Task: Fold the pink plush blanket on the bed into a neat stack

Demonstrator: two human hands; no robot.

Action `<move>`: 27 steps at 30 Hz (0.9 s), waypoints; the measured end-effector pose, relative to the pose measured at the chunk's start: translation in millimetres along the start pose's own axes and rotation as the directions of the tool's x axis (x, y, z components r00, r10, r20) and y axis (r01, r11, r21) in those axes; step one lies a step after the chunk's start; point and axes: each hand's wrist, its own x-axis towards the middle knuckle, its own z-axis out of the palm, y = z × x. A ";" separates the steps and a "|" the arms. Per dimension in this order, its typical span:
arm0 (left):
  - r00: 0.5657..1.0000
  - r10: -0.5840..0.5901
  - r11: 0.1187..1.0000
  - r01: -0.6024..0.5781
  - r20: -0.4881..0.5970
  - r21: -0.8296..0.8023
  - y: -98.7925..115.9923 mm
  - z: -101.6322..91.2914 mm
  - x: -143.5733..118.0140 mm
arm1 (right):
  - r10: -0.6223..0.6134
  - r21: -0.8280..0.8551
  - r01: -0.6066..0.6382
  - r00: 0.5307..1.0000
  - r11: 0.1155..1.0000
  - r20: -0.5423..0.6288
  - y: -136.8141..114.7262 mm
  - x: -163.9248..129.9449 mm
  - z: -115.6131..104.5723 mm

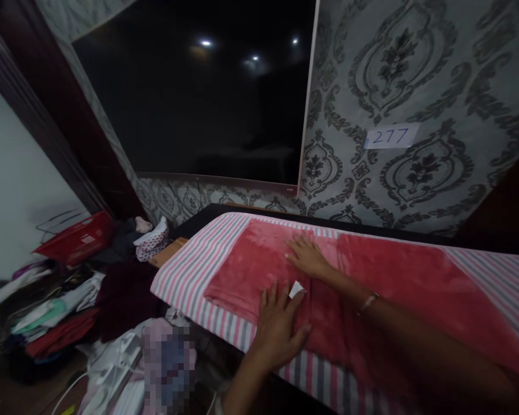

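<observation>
A red plush garment (384, 265), partly folded, lies flat over a striped cloth (199, 271); I cannot make out which kind of garment it is. My left hand (279, 325) rests palm down with fingers spread on its near edge, beside a small white tag (296, 289). Farther back, my right hand (307, 255) presses flat on the same garment, fingers stretched out, a bracelet on the wrist. Neither hand grips anything visible.
A large dark television (199, 98) hangs on the patterned wall above the dark tabletop (210, 212). A paper marked 277 (391, 136) is stuck to the wallpaper. Heaped clothes (60, 334) and a red basket (78, 237) are at the left, with a white cable (69, 392) low down.
</observation>
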 end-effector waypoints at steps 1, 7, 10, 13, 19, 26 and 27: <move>1.000 0.007 0.999 -0.008 -0.024 -0.054 -5.4 -7.7 0.5 | -0.021 -0.001 0.021 1.000 1.000 0.001 -4.7 -9.8 6.4; 0.822 -0.328 0.941 0.329 -0.466 -0.081 -82.7 -70.8 0.1 | -0.092 -0.036 0.090 0.994 0.995 -0.059 -13.8 -44.1 42.9; 0.708 -0.640 0.768 0.590 -0.296 -0.248 -119.4 -94.2 -0.5 | -0.090 -0.032 0.087 0.991 0.996 -0.104 -15.2 -45.2 44.7; 0.686 -0.715 0.689 0.657 -0.135 -0.308 -134.1 -104.8 2.2 | -0.081 -0.001 0.081 0.994 0.997 -0.069 -18.7 -44.4 35.5; 0.714 -0.700 0.630 0.639 0.034 -0.442 -122.5 -115.4 0.9 | -0.025 0.109 0.027 0.999 0.994 -0.021 -33.0 -58.4 14.9; 0.720 -0.689 0.528 0.418 -0.086 -0.739 -85.2 -118.5 4.0 | -0.025 0.675 0.063 0.998 0.735 -0.066 -81.9 -53.4 -12.4; 0.737 -0.656 0.615 0.396 -0.163 -0.682 -76.9 -117.4 8.7 | 0.011 0.738 0.002 1.000 0.675 -0.013 -90.3 -47.1 -18.2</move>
